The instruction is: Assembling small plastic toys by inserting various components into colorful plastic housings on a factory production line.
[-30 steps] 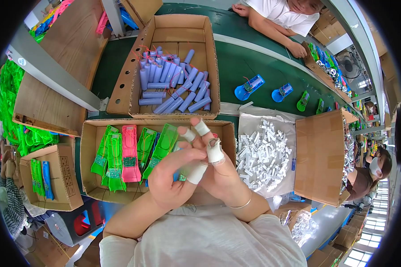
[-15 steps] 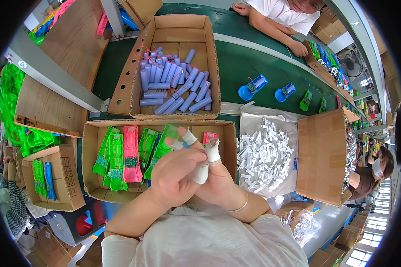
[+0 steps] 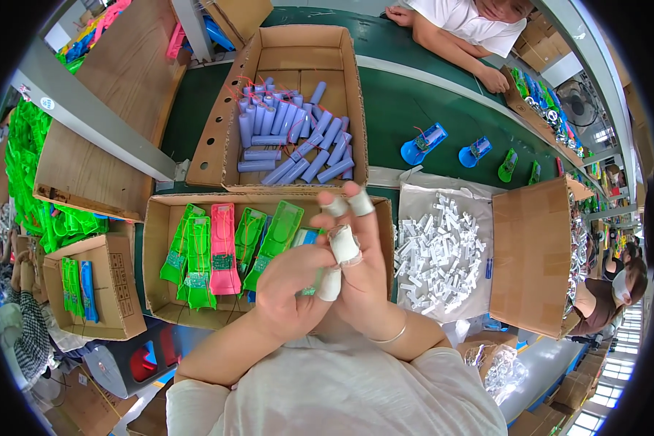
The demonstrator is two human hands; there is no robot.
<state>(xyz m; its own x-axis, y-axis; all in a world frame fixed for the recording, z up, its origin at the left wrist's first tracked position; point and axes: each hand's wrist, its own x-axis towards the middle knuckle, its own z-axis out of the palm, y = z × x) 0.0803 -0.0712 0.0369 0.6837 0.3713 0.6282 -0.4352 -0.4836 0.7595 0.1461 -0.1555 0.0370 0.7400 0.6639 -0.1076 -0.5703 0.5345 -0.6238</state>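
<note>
My two hands are together above the front box. Bent fingers of my left hand (image 3: 287,283) close around the base of a white finger wrap (image 3: 345,245), apparently on my right thumb. The left thumb also has a white wrap. My right hand (image 3: 367,294) has its fingers stretched up and apart, two with white wraps near their tips, and I see nothing held in it. Beneath them, the cardboard box (image 3: 155,251) contains green casings (image 3: 280,236) and a pink casing (image 3: 224,251) with circuit boards and red wires. My hands hide part of its right side.
Behind stands a box (image 3: 301,58) of purple battery cells (image 3: 291,138). Small white plastic parts (image 3: 443,254) lie on a sheet at right, beside a tall carton (image 3: 530,254). Blue casings (image 3: 423,144) stand on the green bench. A person's arm (image 3: 458,51) rests at the far side.
My right fingers have risen and straightened, spreading further apart. The left hand stays at the white wrap, slightly further right. The whole view has shifted a little.
</note>
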